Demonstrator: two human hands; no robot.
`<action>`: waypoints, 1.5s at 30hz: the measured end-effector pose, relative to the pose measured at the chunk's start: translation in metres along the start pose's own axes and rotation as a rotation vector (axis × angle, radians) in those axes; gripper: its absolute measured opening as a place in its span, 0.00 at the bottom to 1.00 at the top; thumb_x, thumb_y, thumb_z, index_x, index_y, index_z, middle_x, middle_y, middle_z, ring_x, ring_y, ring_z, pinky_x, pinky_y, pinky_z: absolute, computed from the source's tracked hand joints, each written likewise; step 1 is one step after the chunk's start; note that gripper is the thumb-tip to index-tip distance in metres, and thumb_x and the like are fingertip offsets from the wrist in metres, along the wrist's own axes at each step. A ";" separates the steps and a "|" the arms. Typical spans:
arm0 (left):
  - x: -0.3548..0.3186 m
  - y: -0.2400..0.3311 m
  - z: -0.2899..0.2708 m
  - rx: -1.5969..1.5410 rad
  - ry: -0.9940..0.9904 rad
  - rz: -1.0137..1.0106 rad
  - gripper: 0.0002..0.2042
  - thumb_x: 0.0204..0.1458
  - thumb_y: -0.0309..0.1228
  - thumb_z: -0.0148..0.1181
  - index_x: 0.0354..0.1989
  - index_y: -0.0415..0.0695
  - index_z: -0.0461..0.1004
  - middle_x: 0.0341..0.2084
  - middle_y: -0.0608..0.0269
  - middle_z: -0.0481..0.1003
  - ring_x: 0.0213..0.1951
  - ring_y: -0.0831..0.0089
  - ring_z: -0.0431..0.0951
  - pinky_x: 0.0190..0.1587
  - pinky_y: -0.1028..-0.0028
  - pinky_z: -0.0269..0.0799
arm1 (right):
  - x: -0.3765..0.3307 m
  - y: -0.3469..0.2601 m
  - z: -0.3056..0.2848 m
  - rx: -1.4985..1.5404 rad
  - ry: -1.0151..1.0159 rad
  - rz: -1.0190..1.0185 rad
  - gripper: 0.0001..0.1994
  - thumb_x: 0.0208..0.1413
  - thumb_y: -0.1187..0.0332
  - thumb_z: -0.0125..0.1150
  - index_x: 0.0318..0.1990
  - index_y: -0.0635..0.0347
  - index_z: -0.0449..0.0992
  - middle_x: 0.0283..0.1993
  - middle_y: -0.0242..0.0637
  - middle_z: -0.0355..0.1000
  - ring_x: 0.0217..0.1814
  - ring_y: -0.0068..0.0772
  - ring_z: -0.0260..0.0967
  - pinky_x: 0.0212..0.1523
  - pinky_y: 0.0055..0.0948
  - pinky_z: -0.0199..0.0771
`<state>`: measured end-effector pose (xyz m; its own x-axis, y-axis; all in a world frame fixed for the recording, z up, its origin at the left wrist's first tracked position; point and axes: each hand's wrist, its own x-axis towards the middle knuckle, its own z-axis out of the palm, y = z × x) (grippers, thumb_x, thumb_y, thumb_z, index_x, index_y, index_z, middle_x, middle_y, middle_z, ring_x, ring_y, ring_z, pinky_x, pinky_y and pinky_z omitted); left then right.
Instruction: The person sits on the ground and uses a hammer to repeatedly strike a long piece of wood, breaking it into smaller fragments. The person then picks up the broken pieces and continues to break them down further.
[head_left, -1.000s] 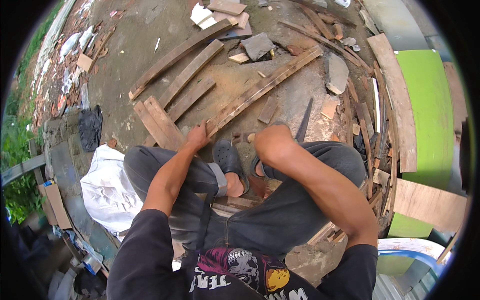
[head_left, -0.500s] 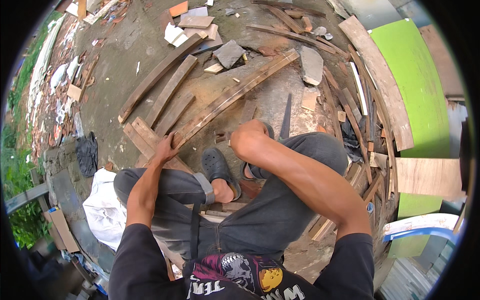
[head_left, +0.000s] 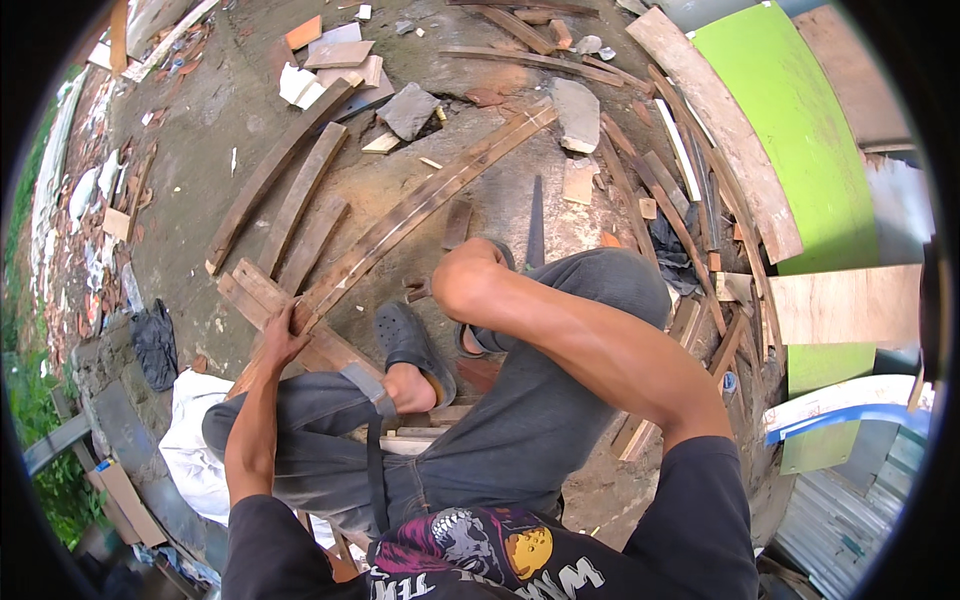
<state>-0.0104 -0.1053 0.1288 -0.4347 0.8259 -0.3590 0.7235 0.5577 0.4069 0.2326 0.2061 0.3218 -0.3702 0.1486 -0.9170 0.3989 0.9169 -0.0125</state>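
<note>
My left hand (head_left: pixel 288 332) is closed on the near end of a long brown wooden batten (head_left: pixel 430 205), which slants away to the far right. Under that end lie short boards (head_left: pixel 250 290). My right hand (head_left: pixel 468 275) is closed, its fingers mostly hidden behind the wrist. From it pokes a rusty, forked metal head like that of a claw hammer (head_left: pixel 416 291); its handle is hidden. Just beyond the right hand are a short wooden block (head_left: pixel 457 223) and a dark, tapering saw blade (head_left: pixel 536 222). My feet in dark clogs (head_left: pixel 408 340) stand between the hands.
More battens (head_left: pixel 300 195) lie left of the long one. A grey stone slab (head_left: pixel 576 115) and a broken stone (head_left: pixel 408 110) sit beyond. Piled timber (head_left: pixel 690 200) and a green panel (head_left: pixel 790 130) line the right. A white sack (head_left: pixel 190 440) rests by my left knee.
The whole scene has shifted a little left in view as my head turned. Both hands keep nearly the same places, the left still on the batten's end.
</note>
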 end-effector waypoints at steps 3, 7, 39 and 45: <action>-0.005 0.003 -0.006 0.014 -0.018 -0.002 0.40 0.33 0.33 0.67 0.63 0.46 0.64 0.51 0.44 0.71 0.55 0.45 0.69 0.60 0.57 0.63 | -0.001 0.000 0.000 0.010 0.004 -0.010 0.11 0.44 0.69 0.69 0.38 0.54 0.85 0.37 0.29 0.81 0.34 0.35 0.80 0.24 0.43 0.79; -0.004 -0.002 0.003 -0.022 0.079 0.114 0.39 0.32 0.34 0.65 0.62 0.50 0.65 0.45 0.47 0.73 0.52 0.48 0.70 0.58 0.55 0.61 | -0.012 -0.001 -0.003 -0.011 0.104 -0.024 0.11 0.46 0.69 0.67 0.39 0.55 0.85 0.40 0.34 0.81 0.40 0.36 0.80 0.31 0.41 0.80; 0.038 0.114 0.045 0.016 -0.183 -0.475 0.42 0.52 0.49 0.59 0.74 0.55 0.46 0.73 0.48 0.42 0.73 0.48 0.45 0.70 0.47 0.46 | 0.018 -0.033 -0.050 -0.131 0.435 -0.119 0.11 0.42 0.71 0.63 0.35 0.64 0.83 0.41 0.52 0.78 0.45 0.50 0.78 0.44 0.42 0.78; 0.039 0.113 0.031 0.114 -0.172 -0.458 0.44 0.51 0.49 0.60 0.74 0.57 0.43 0.74 0.51 0.39 0.74 0.51 0.40 0.72 0.50 0.39 | 0.022 -0.015 -0.048 0.263 0.688 -0.228 0.14 0.38 0.68 0.69 0.34 0.67 0.81 0.36 0.55 0.78 0.40 0.54 0.77 0.43 0.40 0.76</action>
<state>0.0713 -0.0127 0.1354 -0.6340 0.4671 -0.6164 0.5367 0.8396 0.0842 0.1781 0.2132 0.3213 -0.8712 0.2426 -0.4267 0.4047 0.8470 -0.3447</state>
